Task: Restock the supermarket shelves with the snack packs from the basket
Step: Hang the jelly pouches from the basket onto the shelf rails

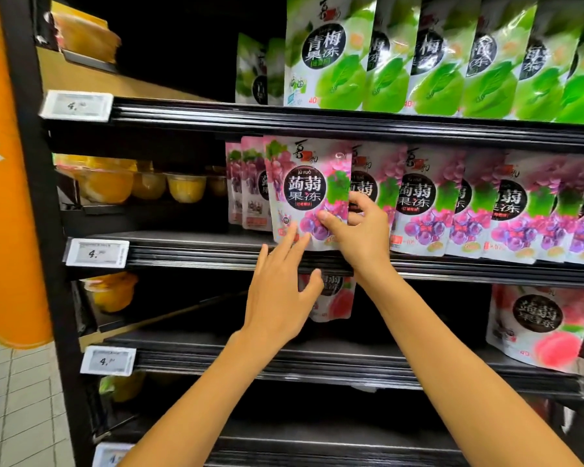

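A purple grape jelly pack [305, 187] stands upright at the front of the middle shelf [196, 252], left end of a row of like packs [486, 210]. My right hand [358, 227] pinches its lower right edge, thumb on the front and fingers behind. My left hand [280, 291] reaches up from below with straight fingers, their tips touching the pack's bottom left corner. The basket is out of view.
Green plum jelly packs [435, 55] fill the top shelf. Pink peach packs [540, 328] stand on the lower shelf, one partly behind my left hand. Yellow fruit cups [142, 185] sit at the left. Price tags [96, 252] hang on shelf edges. An orange pillar [4, 197] is far left.
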Demonstrator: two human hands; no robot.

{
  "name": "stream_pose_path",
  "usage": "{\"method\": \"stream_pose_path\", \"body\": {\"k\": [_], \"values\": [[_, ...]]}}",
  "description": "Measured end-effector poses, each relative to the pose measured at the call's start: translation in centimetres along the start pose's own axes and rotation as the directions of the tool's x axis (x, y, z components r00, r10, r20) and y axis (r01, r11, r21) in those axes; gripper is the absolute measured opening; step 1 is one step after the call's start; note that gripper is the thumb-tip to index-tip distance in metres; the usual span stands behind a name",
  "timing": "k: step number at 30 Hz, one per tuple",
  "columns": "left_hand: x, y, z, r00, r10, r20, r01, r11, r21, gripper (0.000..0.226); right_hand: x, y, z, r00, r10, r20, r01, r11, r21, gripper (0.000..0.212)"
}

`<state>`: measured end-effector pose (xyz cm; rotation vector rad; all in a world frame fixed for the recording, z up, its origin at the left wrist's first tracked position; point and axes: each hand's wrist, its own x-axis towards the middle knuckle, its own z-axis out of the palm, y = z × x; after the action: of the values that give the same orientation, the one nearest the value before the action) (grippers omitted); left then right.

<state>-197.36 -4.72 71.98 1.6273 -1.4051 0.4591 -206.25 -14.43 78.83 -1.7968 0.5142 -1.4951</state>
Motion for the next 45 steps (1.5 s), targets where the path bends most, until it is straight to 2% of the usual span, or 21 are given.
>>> {"method": "stream_pose_path", "body": {"k": [3,7,10,13,17,22,30,38,41,45], "values": [[-0.3,-0.1,0.3,1.000,0.023,-0.003,-0.023,1.000,0.018,0.060,-0.2,0.2,-0.8,0.998,-0.038,0.040,0.045,0.985,-0.169,0.032],[-0.3,-0.2,0.3,0.999,0.043,-0.018,-0.041,0.995,0.094,0.060,-0.2,0.0,-2.1,0.995,-0.075,0.063,0.093,0.921,-0.379,0.019],[-0.2,-0.3,0.5,0.999,0.047,-0.024,-0.044,0.994,0.097,0.060,-0.3,-0.1,-2.8,0.998,-0.050,0.043,0.065,0.855,-0.514,0.018],[-0.3,-0.3,0.7,0.998,0.053,-0.027,-0.051,0.994,0.096,0.061,-0.6,0.0,-3.1,1.000,-0.002,0.011,0.008,0.819,-0.574,0.017],[-0.2,-0.6,0.9,0.998,0.049,-0.029,-0.044,0.990,0.135,0.062,-0.6,0.0,-2.5,0.999,0.006,-0.032,-0.024,0.807,-0.589,0.021],[-0.1,-0.8,0.9,0.999,0.027,-0.029,-0.023,0.992,0.126,0.062,-0.6,0.2,-1.4,0.999,0.030,-0.020,-0.036,0.824,-0.566,0.024],[-0.3,-0.7,1.3,0.999,0.044,-0.018,-0.040,0.985,0.167,0.060,-0.8,0.9,-1.6,0.998,0.034,-0.044,-0.052,0.867,-0.496,0.020],[-0.4,-0.5,0.8,0.999,0.039,-0.026,-0.036,0.995,0.089,0.059,-1.5,0.7,-2.5,0.999,0.010,-0.041,-0.025,0.918,-0.395,0.022],[-0.9,-0.2,0.4,0.998,0.034,-0.054,-0.034,0.999,0.004,0.056,-2.6,0.6,-2.8,0.999,-0.002,-0.052,-0.019,0.916,-0.401,0.021],[-3.3,0.0,-0.1,0.992,-0.007,-0.124,-0.013,0.988,-0.156,0.040,-5.6,0.9,-3.1,0.997,-0.015,-0.075,-0.014,0.927,-0.374,0.020]]}}
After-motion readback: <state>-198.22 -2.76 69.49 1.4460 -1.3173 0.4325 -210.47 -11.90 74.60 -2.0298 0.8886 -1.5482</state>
